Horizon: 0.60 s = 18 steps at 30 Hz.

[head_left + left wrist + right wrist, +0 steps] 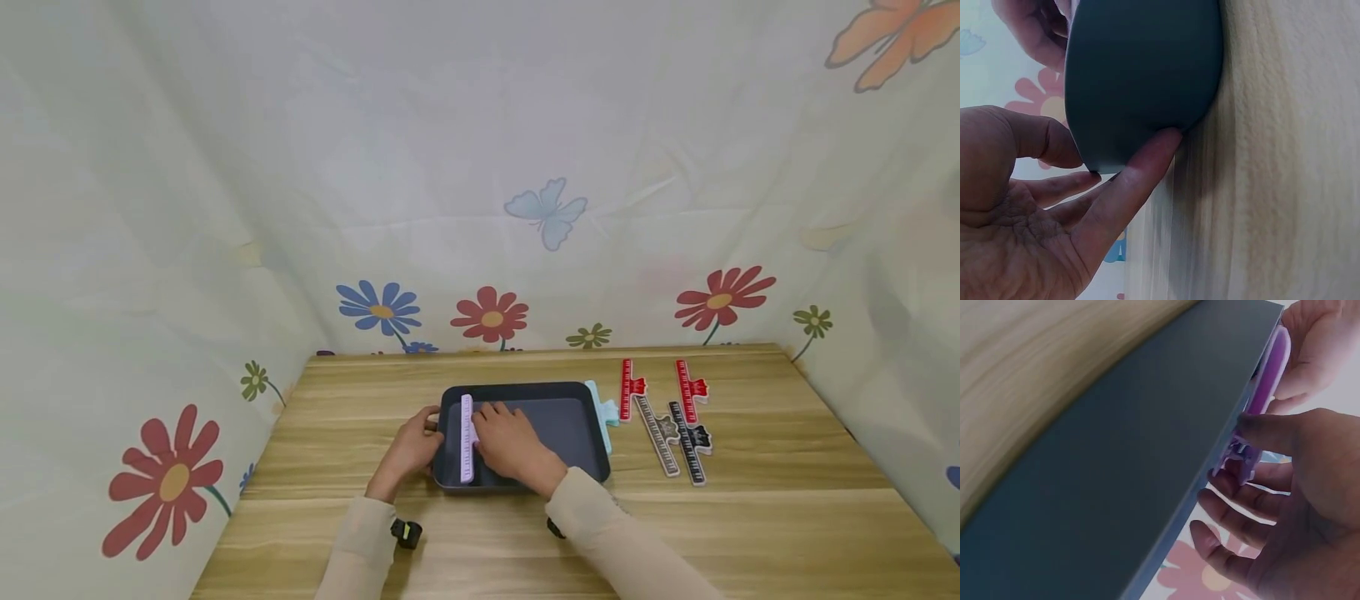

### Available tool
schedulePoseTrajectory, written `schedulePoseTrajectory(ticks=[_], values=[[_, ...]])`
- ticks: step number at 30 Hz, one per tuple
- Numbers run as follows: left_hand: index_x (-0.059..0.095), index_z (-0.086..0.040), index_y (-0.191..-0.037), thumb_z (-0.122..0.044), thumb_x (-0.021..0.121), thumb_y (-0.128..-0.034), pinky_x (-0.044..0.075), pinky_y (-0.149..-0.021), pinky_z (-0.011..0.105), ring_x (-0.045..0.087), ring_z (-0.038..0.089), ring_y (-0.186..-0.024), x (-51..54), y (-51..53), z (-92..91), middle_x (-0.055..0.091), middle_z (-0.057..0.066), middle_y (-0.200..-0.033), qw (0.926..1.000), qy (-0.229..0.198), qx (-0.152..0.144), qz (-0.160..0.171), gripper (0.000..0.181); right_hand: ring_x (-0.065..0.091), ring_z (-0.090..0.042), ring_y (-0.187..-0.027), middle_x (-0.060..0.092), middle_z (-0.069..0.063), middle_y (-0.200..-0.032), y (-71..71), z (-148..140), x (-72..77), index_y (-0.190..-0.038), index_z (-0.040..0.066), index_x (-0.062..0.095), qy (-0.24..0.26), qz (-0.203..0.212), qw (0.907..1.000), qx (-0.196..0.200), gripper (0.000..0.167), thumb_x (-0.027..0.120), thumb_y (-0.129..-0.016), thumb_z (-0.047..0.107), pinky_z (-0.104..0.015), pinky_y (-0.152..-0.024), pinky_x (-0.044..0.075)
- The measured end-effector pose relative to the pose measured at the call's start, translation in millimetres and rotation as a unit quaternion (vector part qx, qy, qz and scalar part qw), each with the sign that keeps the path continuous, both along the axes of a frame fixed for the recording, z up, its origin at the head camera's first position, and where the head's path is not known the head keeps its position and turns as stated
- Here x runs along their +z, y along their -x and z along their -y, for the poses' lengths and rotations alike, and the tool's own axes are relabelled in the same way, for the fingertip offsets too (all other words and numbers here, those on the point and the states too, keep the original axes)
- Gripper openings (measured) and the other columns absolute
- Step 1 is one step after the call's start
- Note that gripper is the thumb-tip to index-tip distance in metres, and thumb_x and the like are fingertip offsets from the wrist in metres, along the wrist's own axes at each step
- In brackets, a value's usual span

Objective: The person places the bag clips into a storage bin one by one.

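- Right now, thumb and fingertips of the right hand (512, 440) pinch the handle of the purple clip (467, 454); right wrist view shows thumb on one side, fingertip on the other, remaining fingers spread apart.
- Left hand (411, 442) holds the left side of the dark pan (525, 387) – thumb bent at the rim, one finger against the lower wall near the table, fingers spaced apart.
- Purple clip sits over the pan's left part, inside its outline, long bar running front to back, handle to the right. Can't tell if it touches the pan floor.
- Pan looks flat on the wooden table (787, 467).
- Turquoise clip (609, 412) lies along the pan's right side, outside it; contact with the wall unclear.
- Further right – one red clip (626, 392), with a grey clip (660, 437) slanting toward the person just below it.
- Beyond those, second red clip (686, 392), with a black clip (688, 446) on its near side, beside the grey one.
- Light sleeves (356, 529) on both arms; small black device (407, 533) at the left wrist.
- Pale backdrop (420, 208) behind, printed with flowers and butterflies.
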<state>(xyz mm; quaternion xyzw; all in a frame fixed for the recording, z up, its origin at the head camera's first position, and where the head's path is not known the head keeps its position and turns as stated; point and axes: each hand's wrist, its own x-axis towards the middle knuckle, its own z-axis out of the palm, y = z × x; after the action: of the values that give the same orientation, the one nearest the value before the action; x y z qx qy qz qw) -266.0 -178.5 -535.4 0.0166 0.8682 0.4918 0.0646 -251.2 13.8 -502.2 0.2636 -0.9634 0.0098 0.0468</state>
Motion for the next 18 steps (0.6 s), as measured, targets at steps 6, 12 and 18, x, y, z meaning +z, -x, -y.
schedulePoseTrajectory(ticks=[6,12,18], values=[[0.048,-0.004,-0.141,-0.005,0.053,-0.0906,0.059,-0.046,0.036,0.068,0.030,-0.094,0.1,0.2,1.1,0.063,0.027,-0.121,0.9999,0.011,-0.005,-0.009,0.051,0.057,-0.024,-0.115,0.061,-0.005,-0.123,3.8,11.5,-5.3,-0.128,0.012,0.059,-0.016,0.006,0.9998,-0.014,0.042,0.065,-0.094,0.035,-0.047,-0.089,0.056],[0.047,-0.004,-0.141,-0.005,0.053,-0.0900,0.058,-0.045,0.036,0.068,0.030,-0.093,1.8,-1.1,-0.1,0.063,0.027,-0.121,0.9999,0.009,-0.005,-0.005,0.051,0.057,-0.023,-0.115,0.061,-0.004,-0.123,7.6,17.6,-10.1,-0.128,0.013,0.059,-0.018,0.024,0.9991,-0.030,0.042,0.065,-0.094,0.036,-0.047,-0.089,0.054],[0.049,-0.005,-0.141,-0.005,0.054,-0.0906,0.058,-0.045,0.035,0.068,0.029,-0.093,2.7,-0.5,0.4,0.064,0.025,-0.121,0.9998,0.016,-0.001,-0.007,0.050,0.058,-0.024,-0.113,0.062,-0.005,-0.119,9.2,23.6,-16.3,-0.127,0.012,0.060,-0.017,0.024,0.9986,-0.043,0.041,0.065,-0.093,0.035,-0.048,-0.090,0.053]])
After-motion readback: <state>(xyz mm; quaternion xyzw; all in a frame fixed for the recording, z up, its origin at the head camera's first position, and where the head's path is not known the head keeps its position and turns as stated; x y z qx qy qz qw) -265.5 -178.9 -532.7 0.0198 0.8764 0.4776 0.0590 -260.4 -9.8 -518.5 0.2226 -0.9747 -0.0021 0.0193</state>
